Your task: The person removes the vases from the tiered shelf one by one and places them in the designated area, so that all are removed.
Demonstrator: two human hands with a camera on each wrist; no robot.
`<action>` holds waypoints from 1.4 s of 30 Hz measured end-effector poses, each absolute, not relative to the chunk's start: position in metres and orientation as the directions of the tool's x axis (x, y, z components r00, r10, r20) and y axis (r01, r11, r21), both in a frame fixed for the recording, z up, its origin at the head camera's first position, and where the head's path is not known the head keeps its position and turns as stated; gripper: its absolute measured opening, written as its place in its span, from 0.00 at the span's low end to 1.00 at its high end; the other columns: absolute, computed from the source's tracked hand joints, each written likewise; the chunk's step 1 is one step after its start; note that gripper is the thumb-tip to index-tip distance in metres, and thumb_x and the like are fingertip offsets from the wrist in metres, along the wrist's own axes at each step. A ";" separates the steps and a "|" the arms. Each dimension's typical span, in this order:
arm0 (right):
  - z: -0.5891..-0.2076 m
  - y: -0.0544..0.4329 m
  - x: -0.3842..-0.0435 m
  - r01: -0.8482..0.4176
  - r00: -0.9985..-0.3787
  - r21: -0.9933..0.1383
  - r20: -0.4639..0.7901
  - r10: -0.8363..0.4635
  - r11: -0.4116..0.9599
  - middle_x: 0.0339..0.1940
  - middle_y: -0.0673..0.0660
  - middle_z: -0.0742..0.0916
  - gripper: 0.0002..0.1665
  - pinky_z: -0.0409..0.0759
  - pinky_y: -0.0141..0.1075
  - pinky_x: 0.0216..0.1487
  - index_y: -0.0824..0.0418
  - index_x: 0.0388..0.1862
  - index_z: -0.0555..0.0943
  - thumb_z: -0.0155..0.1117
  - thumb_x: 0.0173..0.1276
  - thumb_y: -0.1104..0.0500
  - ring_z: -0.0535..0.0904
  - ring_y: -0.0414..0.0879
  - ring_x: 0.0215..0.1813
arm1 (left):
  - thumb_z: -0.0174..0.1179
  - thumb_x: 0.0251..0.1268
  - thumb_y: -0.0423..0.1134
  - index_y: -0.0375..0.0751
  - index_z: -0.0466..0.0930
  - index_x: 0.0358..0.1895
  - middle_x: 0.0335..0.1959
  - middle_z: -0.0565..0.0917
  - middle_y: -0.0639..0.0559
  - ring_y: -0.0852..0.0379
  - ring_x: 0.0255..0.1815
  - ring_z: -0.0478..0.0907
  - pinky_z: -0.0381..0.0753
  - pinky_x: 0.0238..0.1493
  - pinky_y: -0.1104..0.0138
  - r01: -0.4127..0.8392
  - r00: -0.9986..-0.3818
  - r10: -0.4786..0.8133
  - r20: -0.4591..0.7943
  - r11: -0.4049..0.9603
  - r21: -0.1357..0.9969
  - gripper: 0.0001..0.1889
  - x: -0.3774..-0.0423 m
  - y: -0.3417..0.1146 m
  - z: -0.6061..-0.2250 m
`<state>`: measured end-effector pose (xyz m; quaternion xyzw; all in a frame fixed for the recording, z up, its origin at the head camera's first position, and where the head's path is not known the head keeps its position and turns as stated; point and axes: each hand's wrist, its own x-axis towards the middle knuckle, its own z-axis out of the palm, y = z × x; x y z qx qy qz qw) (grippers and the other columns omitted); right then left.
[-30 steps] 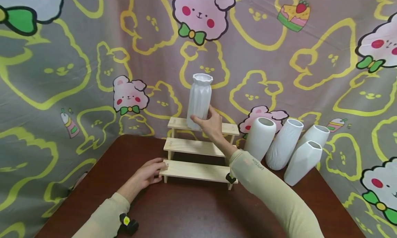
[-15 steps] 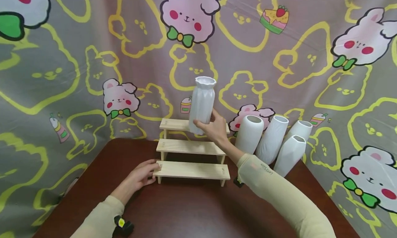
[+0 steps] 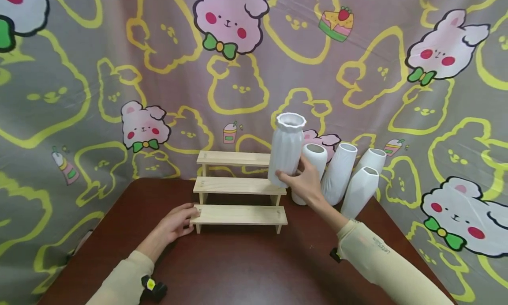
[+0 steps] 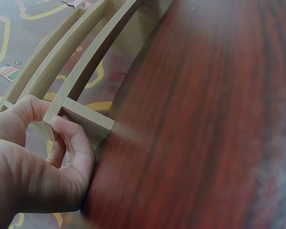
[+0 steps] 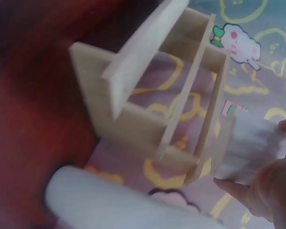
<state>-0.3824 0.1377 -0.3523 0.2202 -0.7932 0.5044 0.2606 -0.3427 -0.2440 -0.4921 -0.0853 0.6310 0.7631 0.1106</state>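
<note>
My right hand (image 3: pixel 305 179) grips a white fluted vase (image 3: pixel 285 146) with a scalloped rim, thumb on its near side. The vase is upright in the air, in front of the right end of a three-step wooden display stand (image 3: pixel 242 214). In the right wrist view the vase (image 5: pixel 252 148) is blurred and only partly seen, beside the stand's upper steps. My left hand (image 3: pixel 176 223) holds the left end of the stand's lowest step. Up close in the left wrist view, its curled thumb and fingers pinch the end of the board (image 4: pixel 57 109).
Several white vases stand together at the right: a smooth rounded one (image 3: pixel 315 155), a leaf-textured one (image 3: pixel 339 172), a faceted one (image 3: pixel 361 190) and one behind (image 3: pixel 373 159). The dark brown table (image 3: pixel 238 269) backs onto a patterned curtain (image 3: pixel 178 84).
My right hand has carried the fluted vase from the top step rightward and lower, toward the other vases. The left hand stays on the stand. The head view has turned slightly right.
</note>
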 end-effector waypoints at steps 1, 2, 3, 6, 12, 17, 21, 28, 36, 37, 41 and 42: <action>-0.355 0.143 -0.380 -0.605 -0.771 -0.687 0.632 -0.078 0.402 0.46 0.59 0.88 0.33 0.85 0.43 0.42 0.61 0.58 0.79 0.81 0.53 0.59 0.85 0.51 0.47 | 0.58 0.63 0.32 0.33 0.52 0.77 0.42 0.81 0.48 0.58 0.36 0.79 0.74 0.30 0.71 -0.276 -0.961 0.063 -0.269 -0.177 0.945 0.39 -0.342 -0.245 -0.492; -0.358 0.148 -0.378 -0.593 -0.777 -0.693 0.625 -0.068 0.410 0.46 0.59 0.88 0.33 0.85 0.43 0.42 0.61 0.58 0.79 0.81 0.53 0.59 0.85 0.51 0.47 | 0.58 0.63 0.32 0.33 0.52 0.77 0.42 0.81 0.48 0.58 0.36 0.78 0.74 0.30 0.71 -0.275 -0.961 0.060 -0.269 -0.176 0.945 0.39 -0.342 -0.246 -0.492; -0.360 0.153 -0.376 -0.582 -0.785 -0.700 0.616 -0.060 0.414 0.46 0.59 0.88 0.33 0.85 0.42 0.41 0.61 0.58 0.79 0.81 0.54 0.59 0.85 0.50 0.47 | 0.58 0.63 0.32 0.33 0.52 0.77 0.42 0.81 0.48 0.58 0.36 0.78 0.74 0.30 0.71 -0.273 -0.962 0.058 -0.267 -0.175 0.946 0.39 -0.342 -0.247 -0.492; -0.367 0.169 -0.371 -0.546 -0.807 -0.724 0.589 -0.034 0.423 0.46 0.59 0.88 0.32 0.85 0.39 0.40 0.60 0.58 0.78 0.81 0.55 0.57 0.85 0.50 0.47 | 0.58 0.63 0.32 0.33 0.53 0.77 0.41 0.81 0.49 0.59 0.35 0.78 0.74 0.30 0.71 -0.266 -0.964 0.058 -0.260 -0.178 0.947 0.39 -0.343 -0.251 -0.491; -0.383 0.199 -0.369 -0.503 -0.818 -0.733 0.575 0.023 0.458 0.47 0.60 0.87 0.35 0.82 0.31 0.41 0.61 0.60 0.77 0.82 0.56 0.55 0.84 0.50 0.48 | 0.57 0.62 0.31 0.33 0.53 0.76 0.39 0.81 0.49 0.59 0.34 0.78 0.74 0.29 0.72 -0.261 -0.965 0.057 -0.255 -0.188 0.947 0.38 -0.346 -0.254 -0.489; -0.403 0.225 -0.369 -0.469 -0.818 -0.734 0.571 0.072 0.492 0.42 0.60 0.86 0.32 0.82 0.29 0.38 0.62 0.55 0.76 0.82 0.55 0.56 0.83 0.49 0.44 | 0.58 0.62 0.31 0.34 0.51 0.77 0.40 0.81 0.49 0.59 0.34 0.78 0.74 0.30 0.72 -0.271 -0.963 0.057 -0.265 -0.187 0.944 0.40 -0.347 -0.252 -0.488; -0.419 0.241 -0.372 -0.414 -0.834 -0.741 0.542 0.106 0.529 0.43 0.60 0.86 0.34 0.82 0.29 0.36 0.61 0.57 0.75 0.82 0.55 0.55 0.83 0.49 0.43 | 0.59 0.62 0.32 0.34 0.49 0.78 0.42 0.80 0.48 0.59 0.36 0.78 0.75 0.30 0.72 -0.271 -0.963 0.056 -0.265 -0.180 0.946 0.42 -0.347 -0.251 -0.487; -0.450 0.262 -0.381 -0.270 -0.875 -0.749 0.454 0.171 0.605 0.47 0.61 0.84 0.43 0.78 0.34 0.40 0.63 0.60 0.71 0.83 0.54 0.46 0.81 0.52 0.45 | 0.59 0.63 0.31 0.33 0.50 0.78 0.42 0.81 0.50 0.60 0.35 0.78 0.74 0.30 0.72 -0.267 -0.963 0.073 -0.258 -0.199 0.943 0.41 -0.347 -0.249 -0.490; -0.471 0.273 -0.385 -0.192 -0.903 -0.765 0.383 0.195 0.614 0.51 0.63 0.80 0.51 0.75 0.45 0.47 0.67 0.64 0.65 0.82 0.54 0.43 0.78 0.56 0.50 | 0.58 0.64 0.31 0.33 0.52 0.76 0.42 0.82 0.51 0.59 0.36 0.78 0.74 0.30 0.71 -0.278 -0.960 0.083 -0.266 -0.211 0.937 0.39 -0.347 -0.247 -0.497; -0.472 0.274 -0.385 -0.195 -0.903 -0.762 0.385 0.190 0.617 0.51 0.64 0.79 0.51 0.75 0.46 0.47 0.67 0.64 0.65 0.82 0.54 0.43 0.78 0.56 0.50 | 0.58 0.64 0.31 0.34 0.52 0.76 0.41 0.82 0.52 0.59 0.36 0.78 0.74 0.30 0.71 -0.279 -0.960 0.082 -0.268 -0.211 0.937 0.38 -0.347 -0.247 -0.497; -0.474 0.274 -0.389 -0.212 -0.905 -0.753 0.392 0.165 0.623 0.51 0.64 0.79 0.50 0.75 0.47 0.47 0.67 0.63 0.65 0.83 0.54 0.45 0.79 0.57 0.49 | 0.58 0.64 0.31 0.34 0.55 0.75 0.40 0.83 0.51 0.60 0.35 0.79 0.74 0.30 0.71 -0.282 -0.959 0.075 -0.272 -0.206 0.937 0.36 -0.349 -0.247 -0.498; -0.474 0.275 -0.390 -0.216 -0.906 -0.752 0.393 0.160 0.622 0.51 0.64 0.79 0.50 0.75 0.47 0.47 0.68 0.64 0.65 0.83 0.54 0.46 0.79 0.57 0.49 | 0.58 0.64 0.31 0.34 0.54 0.75 0.40 0.83 0.51 0.60 0.35 0.78 0.74 0.30 0.71 -0.282 -0.959 0.077 -0.272 -0.203 0.938 0.37 -0.349 -0.248 -0.498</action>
